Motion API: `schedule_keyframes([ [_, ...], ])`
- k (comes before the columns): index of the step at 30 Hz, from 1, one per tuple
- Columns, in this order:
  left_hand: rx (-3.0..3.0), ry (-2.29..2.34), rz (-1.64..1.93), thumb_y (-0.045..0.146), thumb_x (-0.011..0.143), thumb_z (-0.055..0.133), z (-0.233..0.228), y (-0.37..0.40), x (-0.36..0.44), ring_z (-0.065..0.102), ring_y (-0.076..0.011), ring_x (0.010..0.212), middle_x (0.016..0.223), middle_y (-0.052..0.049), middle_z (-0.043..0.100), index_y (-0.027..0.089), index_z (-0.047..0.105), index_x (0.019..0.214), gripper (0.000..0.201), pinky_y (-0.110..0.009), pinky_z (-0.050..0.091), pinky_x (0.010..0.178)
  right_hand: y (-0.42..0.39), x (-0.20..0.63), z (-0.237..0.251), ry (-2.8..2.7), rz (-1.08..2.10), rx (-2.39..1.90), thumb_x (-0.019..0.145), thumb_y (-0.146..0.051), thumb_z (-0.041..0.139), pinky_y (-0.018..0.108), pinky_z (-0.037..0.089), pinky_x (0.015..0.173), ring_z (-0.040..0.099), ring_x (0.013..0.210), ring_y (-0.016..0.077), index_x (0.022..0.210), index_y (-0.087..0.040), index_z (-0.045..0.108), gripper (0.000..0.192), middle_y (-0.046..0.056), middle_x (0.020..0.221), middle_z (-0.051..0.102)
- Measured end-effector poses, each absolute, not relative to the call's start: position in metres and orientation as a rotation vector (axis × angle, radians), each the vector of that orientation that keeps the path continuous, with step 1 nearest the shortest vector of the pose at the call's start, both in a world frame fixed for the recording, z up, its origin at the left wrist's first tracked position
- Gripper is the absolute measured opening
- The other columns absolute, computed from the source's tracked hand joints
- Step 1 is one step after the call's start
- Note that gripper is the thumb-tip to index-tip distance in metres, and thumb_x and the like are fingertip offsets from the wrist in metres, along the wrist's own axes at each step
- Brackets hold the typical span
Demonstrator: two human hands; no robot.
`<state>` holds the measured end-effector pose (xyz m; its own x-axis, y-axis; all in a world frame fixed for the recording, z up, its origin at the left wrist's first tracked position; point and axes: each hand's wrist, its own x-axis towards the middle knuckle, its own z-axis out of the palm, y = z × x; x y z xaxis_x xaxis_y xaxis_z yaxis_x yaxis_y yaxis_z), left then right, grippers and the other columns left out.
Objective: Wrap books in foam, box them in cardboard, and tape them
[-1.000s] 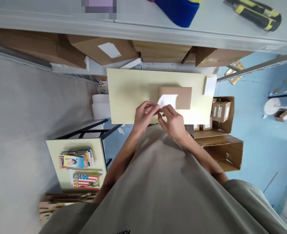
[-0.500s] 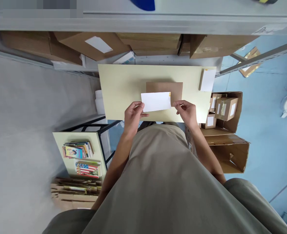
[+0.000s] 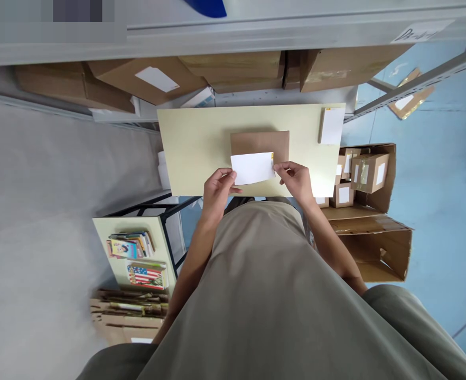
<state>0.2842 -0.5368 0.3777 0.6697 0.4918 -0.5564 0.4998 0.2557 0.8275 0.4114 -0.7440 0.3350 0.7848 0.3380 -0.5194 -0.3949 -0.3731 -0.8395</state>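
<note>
A blank-looking white label (image 3: 252, 169) with a small orange mark at its upper right corner is held up between my hands. Thumb and fingers of my left hand (image 3: 217, 192) pinch its left end. At the opposite end, the fingertips of my right hand (image 3: 296, 181) are closed on the right edge. Behind the label a brown cardboard box (image 3: 260, 141) lies on the pale yellow table (image 3: 193, 142), its near part covered from view. A stack of similar white labels (image 3: 333, 125) sits at the table's far right corner.
Large cartons (image 3: 233, 71) fill the shelf beyond the table. To the right, an open carton (image 3: 389, 182) holds several small labelled boxes, with another open carton (image 3: 399, 256) nearer me. Books (image 3: 148, 275) lie on a side table at left, beside folded cardboard (image 3: 126, 322).
My right hand has moved left and its fingertips now meet the label's right edge. The label is tilted slightly more. The whole view has shifted a little.
</note>
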Motion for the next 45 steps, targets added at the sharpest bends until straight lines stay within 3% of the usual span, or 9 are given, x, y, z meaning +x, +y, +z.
schedule_keyframes([
  [6,1.313,0.937,-0.008,0.067,0.080,0.091,0.378,-0.539,0.282,0.071,-0.0144,0.078,0.091,-0.001,0.073,0.024,0.068,0.099,0.052,-0.028,0.072,0.068,-0.747,0.406,0.327,0.055,0.786,-1.821,0.091,-0.056,0.078,0.032,0.055,0.062,0.062,0.062,0.0124,0.093,-0.021,0.082,0.035,0.006,0.097,0.082],
  [12,1.333,0.888,-0.019,0.066,0.084,0.090,0.366,-0.531,0.271,0.071,-0.0152,0.079,0.089,-0.001,0.070,0.024,0.071,0.101,0.050,-0.030,0.072,0.070,-0.746,0.398,0.328,0.045,0.801,-1.796,0.090,-0.057,0.079,0.032,0.053,0.063,0.062,0.064,0.0132,0.089,-0.022,0.077,0.036,0.004,0.092,0.078],
  [18,1.385,0.923,0.019,0.064,0.083,0.091,0.313,-0.524,0.272,0.075,-0.0202,0.091,0.090,-0.002,0.074,0.026,0.074,0.100,0.045,-0.033,0.071,0.079,-0.752,0.393,0.324,-0.051,0.667,-1.957,0.099,-0.060,0.073,0.034,0.056,0.075,0.068,0.077,0.0177,0.097,-0.022,0.077,0.038,0.005,0.097,0.079],
  [24,1.558,0.903,0.045,0.045,0.093,0.083,0.261,-0.514,0.313,0.078,-0.0230,0.100,0.099,-0.007,0.083,0.023,0.077,0.094,0.023,-0.035,0.064,0.095,-0.746,0.420,0.289,-0.097,0.569,-2.092,0.103,-0.054,0.068,0.035,0.055,0.081,0.070,0.084,0.0211,0.097,-0.020,0.076,0.036,0.008,0.096,0.081],
  [29,1.686,0.936,0.056,0.033,0.095,0.079,0.234,-0.508,0.337,0.077,-0.0243,0.094,0.095,-0.008,0.083,0.020,0.079,0.090,0.015,-0.035,0.059,0.089,-0.729,0.436,0.257,-0.074,0.569,-2.219,0.107,-0.049,0.064,0.036,0.056,0.083,0.074,0.090,0.0246,0.103,-0.017,0.079,0.036,0.012,0.102,0.084],
  [34,1.716,0.933,0.071,0.034,0.096,0.078,0.216,-0.507,0.336,0.076,-0.0234,0.091,0.094,-0.007,0.082,0.020,0.079,0.090,0.015,-0.034,0.057,0.088,-0.719,0.433,0.240,-0.036,0.583,-2.349,0.109,-0.044,0.060,0.040,0.060,0.091,0.078,0.100,0.0299,0.112,-0.016,0.081,0.036,0.017,0.112,0.086],
  [45,1.742,0.981,0.040,0.031,0.095,0.078,0.207,-0.507,0.340,0.072,-0.0226,0.086,0.087,-0.006,0.079,0.020,0.079,0.087,0.014,-0.033,0.054,0.085,-0.704,0.433,0.252,0.041,0.644,-2.502,0.111,-0.030,0.059,0.043,0.062,0.099,0.080,0.109,0.0326,0.114,-0.017,0.082,0.026,0.017,0.119,0.086],
])
